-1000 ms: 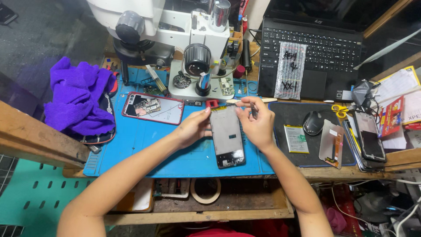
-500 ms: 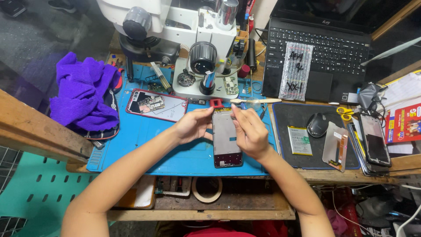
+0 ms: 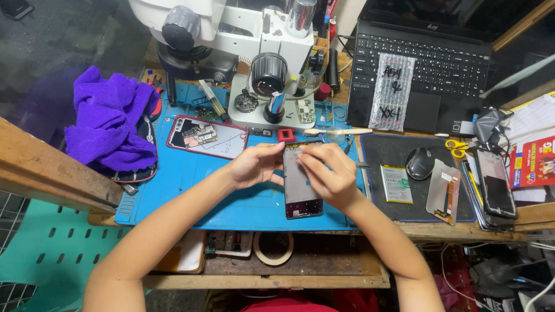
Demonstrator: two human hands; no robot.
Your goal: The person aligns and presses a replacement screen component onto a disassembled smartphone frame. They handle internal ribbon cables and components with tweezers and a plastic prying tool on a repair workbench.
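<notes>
Right now both hands meet at the centre of the frame over a phone screen panel that lies lengthwise on the blue work mat. The left hand pinches the panel's upper left corner with narrowed fingers. The right hand curls over its top edge, fingertips pressed close on it. Just left of them lies an opened red-framed phone. A purple cloth is heaped at the left, a microscope stands at the upper middle, and a laptop fills the upper right.
</notes>
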